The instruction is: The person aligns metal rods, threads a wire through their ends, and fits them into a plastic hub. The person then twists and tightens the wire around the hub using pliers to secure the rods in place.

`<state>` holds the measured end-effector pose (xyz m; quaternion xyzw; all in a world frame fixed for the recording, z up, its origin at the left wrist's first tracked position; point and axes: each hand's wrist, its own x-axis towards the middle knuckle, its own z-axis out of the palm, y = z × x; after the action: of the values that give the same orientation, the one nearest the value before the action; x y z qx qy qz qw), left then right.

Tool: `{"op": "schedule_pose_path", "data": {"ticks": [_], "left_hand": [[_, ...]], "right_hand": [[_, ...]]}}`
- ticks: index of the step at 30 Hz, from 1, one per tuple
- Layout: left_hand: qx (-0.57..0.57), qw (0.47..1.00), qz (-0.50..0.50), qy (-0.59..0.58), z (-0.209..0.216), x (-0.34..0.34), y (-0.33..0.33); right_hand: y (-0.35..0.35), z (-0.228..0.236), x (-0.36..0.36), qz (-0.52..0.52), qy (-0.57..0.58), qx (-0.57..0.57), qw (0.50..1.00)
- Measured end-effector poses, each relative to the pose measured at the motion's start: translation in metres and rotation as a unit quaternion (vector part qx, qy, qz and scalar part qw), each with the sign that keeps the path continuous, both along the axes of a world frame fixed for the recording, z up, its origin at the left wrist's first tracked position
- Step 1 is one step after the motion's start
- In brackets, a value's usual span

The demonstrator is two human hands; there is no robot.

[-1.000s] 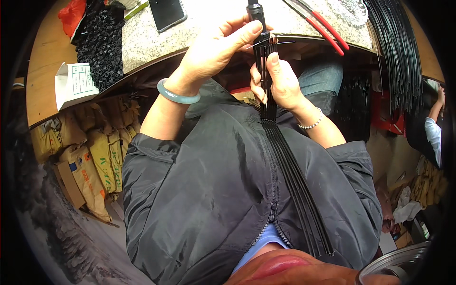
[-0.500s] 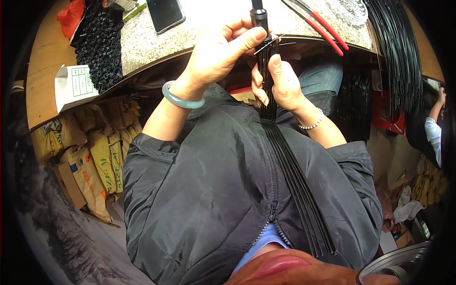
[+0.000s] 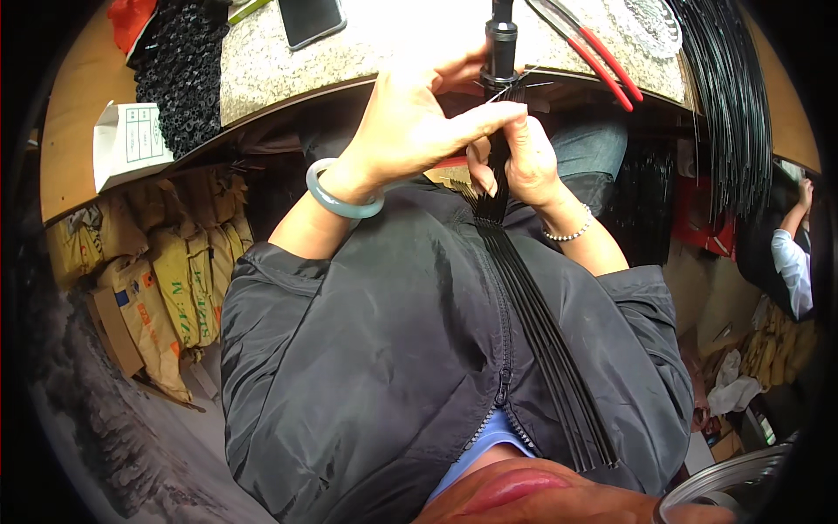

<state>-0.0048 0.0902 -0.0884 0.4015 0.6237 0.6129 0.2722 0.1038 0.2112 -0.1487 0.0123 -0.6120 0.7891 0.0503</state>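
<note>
Beyond my left hand (image 3: 410,122) a phone (image 3: 312,17) lies on the table (image 3: 279,83), with a heap of small parts (image 3: 179,74) and a box (image 3: 135,144) farther left, sacks (image 3: 183,284) below, while beyond my right hand (image 3: 530,166) lie pliers (image 3: 601,63), with a dish (image 3: 650,26) and hanging rods (image 3: 729,113) farther right.

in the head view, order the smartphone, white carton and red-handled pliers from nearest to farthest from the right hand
From the right hand:
1. Red-handled pliers: nearest, beyond it and to its right.
2. Smartphone: beyond it, well to its left, near the picture's top edge.
3. White carton: farthest, at the far left.
</note>
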Motion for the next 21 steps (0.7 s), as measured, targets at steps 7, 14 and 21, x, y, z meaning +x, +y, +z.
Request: {"op": "schedule_pose_path", "data": {"ticks": [7,14,21], "left_hand": [[0.019,0.998,-0.011,-0.063,0.001,-0.001,-0.004],[0.024,0.99,-0.046,-0.135,0.002,-0.011,-0.004],[0.029,0.978,-0.093,-0.185,0.023,0.01,-0.014]], "right_hand": [[0.002,-0.003,0.004,0.058,-0.048,-0.132,0.988],[0.001,0.002,0.003,0.087,-0.028,-0.117,0.989],[0.011,-0.006,0.024,0.081,0.016,0.013,0.997]]}}
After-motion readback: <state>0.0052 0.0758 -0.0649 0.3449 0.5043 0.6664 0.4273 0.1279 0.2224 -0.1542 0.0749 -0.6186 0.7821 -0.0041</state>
